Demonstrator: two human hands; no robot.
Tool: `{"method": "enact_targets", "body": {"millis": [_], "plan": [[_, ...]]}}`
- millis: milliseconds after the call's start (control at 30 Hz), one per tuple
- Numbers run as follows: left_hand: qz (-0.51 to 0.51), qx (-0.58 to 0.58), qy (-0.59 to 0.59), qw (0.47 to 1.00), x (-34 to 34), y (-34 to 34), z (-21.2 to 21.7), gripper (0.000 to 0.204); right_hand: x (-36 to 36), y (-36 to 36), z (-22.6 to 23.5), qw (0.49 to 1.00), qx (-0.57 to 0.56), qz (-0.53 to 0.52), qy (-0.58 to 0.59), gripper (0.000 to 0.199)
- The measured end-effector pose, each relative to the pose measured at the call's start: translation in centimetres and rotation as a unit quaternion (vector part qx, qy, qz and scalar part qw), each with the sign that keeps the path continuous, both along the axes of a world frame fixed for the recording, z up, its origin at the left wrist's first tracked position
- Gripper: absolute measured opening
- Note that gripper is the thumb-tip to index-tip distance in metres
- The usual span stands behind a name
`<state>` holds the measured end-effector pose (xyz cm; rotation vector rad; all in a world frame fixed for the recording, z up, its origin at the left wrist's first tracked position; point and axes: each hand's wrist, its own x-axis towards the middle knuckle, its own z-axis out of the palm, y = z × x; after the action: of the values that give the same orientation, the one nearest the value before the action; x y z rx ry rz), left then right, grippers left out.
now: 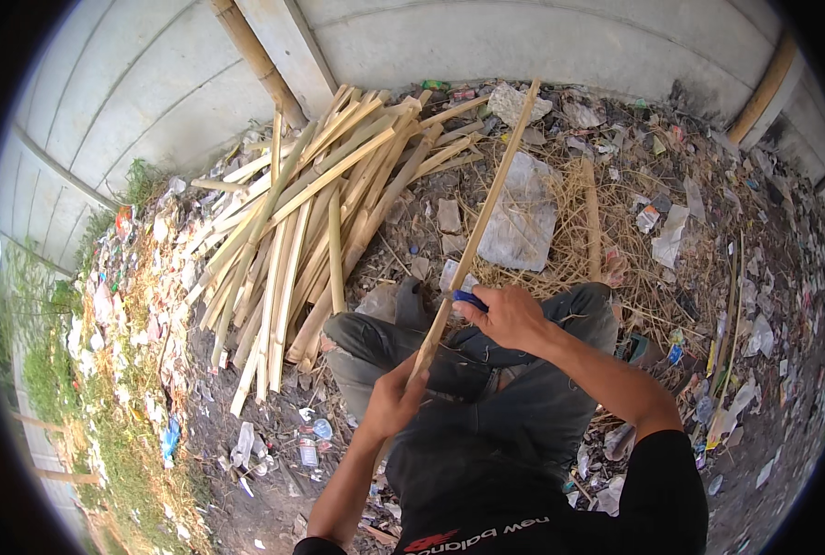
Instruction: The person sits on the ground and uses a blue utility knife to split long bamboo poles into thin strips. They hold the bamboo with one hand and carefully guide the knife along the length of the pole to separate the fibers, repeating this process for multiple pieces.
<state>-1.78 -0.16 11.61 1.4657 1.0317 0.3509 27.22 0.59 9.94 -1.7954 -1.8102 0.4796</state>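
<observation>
A long, pale bamboo strip (493, 202) slants up and away from my lap toward the wall. My left hand (396, 400) is closed around its near end, low between my legs. Just above, my right hand (510, 319) grips a small blue tool (469, 300) that lies against the strip's right side. Most of this tool is covered by my fingers, so its exact kind and any blade cannot be made out. My bent legs in dark trousers (560, 361) lie on either side of the strip's lower part.
A heap of split bamboo strips (366, 199) lies to the left, against the concrete wall (449, 42). Ahead are a flattened pale sack (519, 222), dry straw-like shavings (570, 217) and a stone block (519, 104). Litter covers the ground; bamboo poles (257, 57) lean on the wall.
</observation>
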Motion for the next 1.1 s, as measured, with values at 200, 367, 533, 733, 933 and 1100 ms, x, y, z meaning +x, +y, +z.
{"method": "enact_targets", "body": {"millis": [200, 367, 533, 733, 933, 1100], "plan": [[-0.015, 0.025, -0.003, 1.0, -1.0, -1.0, -0.3, 0.047, 0.5, 0.7, 1.1, 0.999, -0.05, 0.012, -0.005, 0.057], [-0.02, -0.031, 0.03, 0.999, -1.2, -0.9, 0.7, 0.049, -1.4, -0.7, 0.7, 0.999, -0.015, 0.028, -0.006, 0.053], [-0.046, -0.006, 0.056, 0.997, -6.1, -3.2, -0.2, 0.048, 9.5, 3.2, 0.6, 0.989, -0.058, -0.137, -0.02, 0.057], [-0.022, 0.002, 0.007, 1.0, -2.2, -1.3, -1.1, 0.046, -3.2, -3.5, 1.1, 0.992, -0.092, 0.085, 0.013, 0.053], [0.006, -0.031, -0.01, 0.999, -1.3, -0.6, -0.4, 0.044, -1.5, -1.2, 0.1, 0.998, -0.057, 0.017, -0.027, 0.055], [-0.015, -0.017, 0.032, 0.999, -2.7, -1.2, -0.8, 0.045, 8.5, 2.2, -2.2, 0.989, -0.042, -0.135, -0.032, 0.051]]}}
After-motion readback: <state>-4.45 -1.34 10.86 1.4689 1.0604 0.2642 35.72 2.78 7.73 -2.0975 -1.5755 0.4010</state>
